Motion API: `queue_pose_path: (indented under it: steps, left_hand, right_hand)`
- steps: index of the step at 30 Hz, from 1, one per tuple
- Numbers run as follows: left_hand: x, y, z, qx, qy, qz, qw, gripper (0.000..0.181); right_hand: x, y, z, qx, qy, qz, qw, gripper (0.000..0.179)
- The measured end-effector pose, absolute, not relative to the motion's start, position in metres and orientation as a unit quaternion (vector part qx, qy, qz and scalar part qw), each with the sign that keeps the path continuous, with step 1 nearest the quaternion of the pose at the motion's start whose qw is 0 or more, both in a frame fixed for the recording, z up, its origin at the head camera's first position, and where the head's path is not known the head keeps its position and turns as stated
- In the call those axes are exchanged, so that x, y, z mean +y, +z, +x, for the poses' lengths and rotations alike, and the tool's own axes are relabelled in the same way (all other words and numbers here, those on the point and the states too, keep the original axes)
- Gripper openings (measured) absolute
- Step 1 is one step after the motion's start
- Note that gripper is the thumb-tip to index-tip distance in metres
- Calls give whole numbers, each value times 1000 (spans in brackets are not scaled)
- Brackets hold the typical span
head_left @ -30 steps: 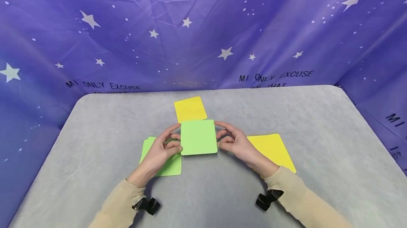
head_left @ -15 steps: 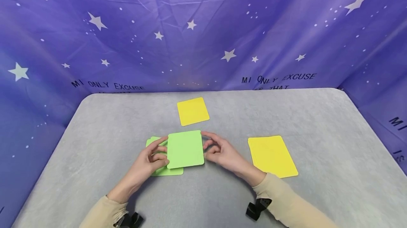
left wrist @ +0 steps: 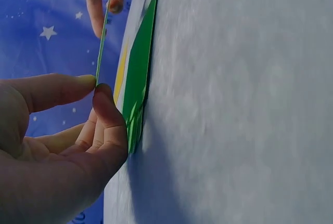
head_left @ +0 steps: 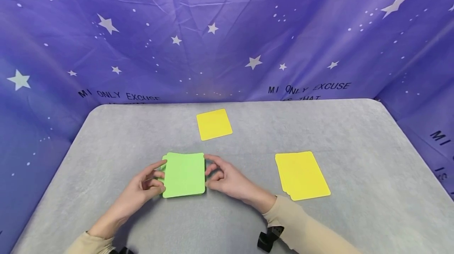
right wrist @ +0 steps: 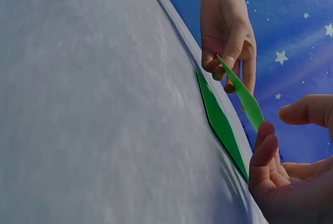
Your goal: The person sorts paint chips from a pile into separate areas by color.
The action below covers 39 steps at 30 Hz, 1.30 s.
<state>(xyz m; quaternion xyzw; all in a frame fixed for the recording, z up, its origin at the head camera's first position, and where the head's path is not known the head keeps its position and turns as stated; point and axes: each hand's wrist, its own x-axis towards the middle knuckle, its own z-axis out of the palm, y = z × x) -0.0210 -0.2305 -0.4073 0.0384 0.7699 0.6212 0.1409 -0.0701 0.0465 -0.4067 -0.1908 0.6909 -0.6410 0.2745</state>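
Note:
A square green card (head_left: 185, 175) with rounded corners lies flat between both hands, right over a small stack of green cards (left wrist: 138, 70). In the left wrist view a gap shows between the card and the stack. My left hand (head_left: 139, 191) pinches the card's left edge between thumb and finger. On the opposite side my right hand (head_left: 230, 179) holds the right edge, index finger at the far corner and thumb at the near one. Seen from the head, the held card hides most of the stack, with only slivers at its left and upper edge.
A stack of yellow cards (head_left: 303, 175), slightly fanned at its lower left corner, lies on the grey table (head_left: 241, 222) to the right. One yellow card (head_left: 214, 125) lies farther back. A purple star-patterned cloth (head_left: 220, 41) hangs behind the table.
Both hands have carried the green card left and nearer, from the middle of the table to over the green stack. The yellow cards stay in place.

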Motion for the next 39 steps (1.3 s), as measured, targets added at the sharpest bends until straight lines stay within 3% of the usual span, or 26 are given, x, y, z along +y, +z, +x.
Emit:
queue_pose_path:
  steps: [14, 27, 39]
  left_hand:
    - [-256, -402, -18, 811, 576, 35, 96, 58]
    - [-261, -402, -23, 813, 573, 21, 103, 57]
    - [-260, -406, -24, 836, 543, 30, 68, 37]
  right_hand:
    - [16, -409, -67, 659, -663, -167, 312, 78]
    - [10, -411, -73, 663, -666, -159, 303, 76]
    - [33, -414, -86, 671, -673, -133, 280, 68]
